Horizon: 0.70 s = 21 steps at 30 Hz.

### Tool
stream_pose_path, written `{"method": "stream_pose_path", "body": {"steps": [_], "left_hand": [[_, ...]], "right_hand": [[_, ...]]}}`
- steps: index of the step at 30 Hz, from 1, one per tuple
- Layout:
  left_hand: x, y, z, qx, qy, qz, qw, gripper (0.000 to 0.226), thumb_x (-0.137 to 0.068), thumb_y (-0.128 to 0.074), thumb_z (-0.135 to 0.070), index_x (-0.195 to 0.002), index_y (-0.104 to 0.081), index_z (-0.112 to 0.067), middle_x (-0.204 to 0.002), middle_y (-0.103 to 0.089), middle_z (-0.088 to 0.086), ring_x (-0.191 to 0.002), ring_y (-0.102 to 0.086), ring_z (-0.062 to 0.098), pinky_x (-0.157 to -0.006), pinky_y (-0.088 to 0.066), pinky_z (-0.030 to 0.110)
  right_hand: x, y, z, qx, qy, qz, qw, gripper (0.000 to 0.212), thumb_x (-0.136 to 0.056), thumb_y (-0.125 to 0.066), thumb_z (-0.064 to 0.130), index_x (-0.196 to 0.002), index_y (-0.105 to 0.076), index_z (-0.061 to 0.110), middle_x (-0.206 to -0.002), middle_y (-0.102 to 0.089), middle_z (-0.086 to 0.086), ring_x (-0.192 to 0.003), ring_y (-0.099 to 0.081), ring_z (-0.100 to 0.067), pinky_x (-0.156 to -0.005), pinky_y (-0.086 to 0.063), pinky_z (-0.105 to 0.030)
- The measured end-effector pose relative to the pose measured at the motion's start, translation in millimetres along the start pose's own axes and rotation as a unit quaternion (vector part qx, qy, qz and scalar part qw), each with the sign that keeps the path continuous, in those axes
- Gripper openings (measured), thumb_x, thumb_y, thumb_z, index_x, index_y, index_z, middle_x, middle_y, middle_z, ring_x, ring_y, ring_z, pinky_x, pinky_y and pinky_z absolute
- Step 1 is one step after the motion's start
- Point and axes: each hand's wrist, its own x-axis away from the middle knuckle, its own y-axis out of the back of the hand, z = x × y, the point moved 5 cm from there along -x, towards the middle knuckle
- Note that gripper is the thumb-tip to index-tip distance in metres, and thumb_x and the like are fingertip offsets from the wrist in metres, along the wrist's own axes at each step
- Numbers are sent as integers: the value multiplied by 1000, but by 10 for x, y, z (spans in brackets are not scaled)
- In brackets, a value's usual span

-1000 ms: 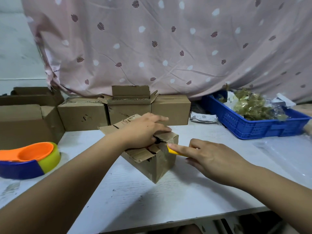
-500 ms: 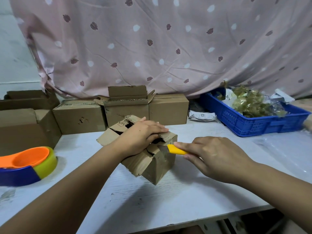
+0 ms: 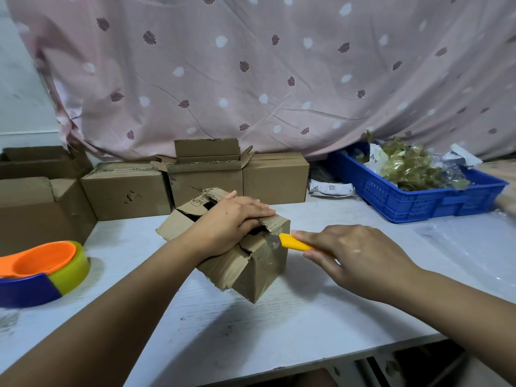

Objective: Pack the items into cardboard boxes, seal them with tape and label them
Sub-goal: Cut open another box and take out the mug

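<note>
At worktop (image 3: 279,317) centre, left hand (image 3: 231,222) presses flat on box (image 3: 265,263), likely light and crushable, best held at corners; right hand (image 3: 360,255) grips yellow cutter (image 3: 293,242).

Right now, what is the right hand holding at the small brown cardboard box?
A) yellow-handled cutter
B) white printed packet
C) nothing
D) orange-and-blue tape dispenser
A: the right hand grips the yellow-handled cutter, its tip at the upper edge of the small brown cardboard box, while the left hand presses on the box's flaps.
</note>
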Motion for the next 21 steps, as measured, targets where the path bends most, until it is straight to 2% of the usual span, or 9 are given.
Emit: {"method": "stream_pose_path", "body": {"steps": [3, 5, 7, 12, 15, 16, 17, 19, 21], "left_hand": [[3, 5, -3, 1, 0, -3, 1000, 36, -98, -47, -15, -130, -56, -28, -135, -54, -10, -130, -40, 3, -115, -8, 32], [5, 3, -9, -3, 1, -1, 1000, 36, -99, -46, -16, -130, -55, -29, -135, -53, -10, -130, -39, 2, -115, -9, 32], [3, -3, -11, -9, 2, 2, 1000, 35, -99, -45, -18, -131, -55, -29, -136, -53, -10, -131, -39, 2, -115, -9, 33], [-3, -3, -8, -10, 1, 3, 1000, 35, -99, -46, -18, -131, -55, -28, -134, -54, -9, -131, -40, 3, -115, -10, 35], [1, 3, 3, -2, 6, -3, 1000, 34, -98, -47, -17, -129, -57, -28, -133, -55, -8, -130, -42, 6, -116, -12, 38], [1, 0, 0, -2, 6, -3, 1000, 34, -98, -47, -17, -129, -57, -28, -133, -55, -8, -130, -42, 6, -115, -11, 38], [2, -3, -5, -4, 6, -2, 1000, 35, -98, -47, -17, -129, -57, -28, -134, -55, -8, -130, -42, 6, -115, -11, 37], [2, -12, -19, -7, 6, -2, 1000, 35, -98, -46, -17, -130, -56, -29, -134, -54, -9, -131, -41, 5, -115, -11, 36], [6, -17, -17, -7, 9, -4, 1000, 35, -99, -46, -18, -130, -56, -30, -135, -54, -9, -131, -41, 4, -114, -10, 34]], "right_hand": [[-21, -21, 69, 30, 0, 9, 1000, 76, -77, 7, 65, -143, -26, 51, -106, -58, 10, -99, -58, -17, -70, -39, -29], [-27, -11, 94, 49, 3, 27, 998, 58, -91, -3, 60, -145, -21, 50, -109, -56, 10, -103, -57, -18, -72, -40, -29], [-15, 40, 81, 48, -5, 47, 998, 48, -97, -15, 55, -145, -19, 50, -110, -55, 10, -105, -56, -18, -76, -42, -30], [-87, 60, 189, 98, -8, 60, 993, 47, -100, -21, 50, -147, -18, 45, -116, -55, 5, -105, -57, -25, -75, -41, -32], [-58, -13, 219, 115, -10, 23, 993, 48, -102, -21, 47, -149, -16, 42, -117, -55, 3, -103, -58, -26, -69, -39, -33], [-47, 0, 204, 112, -9, 1, 994, 45, -102, -24, 45, -147, -22, 43, -110, -58, 3, -96, -60, -24, -64, -39, -32], [-42, 23, 178, 117, -1, -23, 993, 42, -101, -28, 44, -142, -36, 44, -97, -62, 4, -82, -63, -23, -55, -38, -31], [-42, 5, 111, 149, 0, -46, 988, 43, -91, -34, 45, -120, -64, 37, -66, -60, 7, -50, -59, -19, -38, -31, -27], [-64, -39, 62, 148, 23, -66, 987, 46, -87, -33, 45, -112, -69, 33, -57, -57, 7, -41, -54, -19, -36, -23, -24]]}}
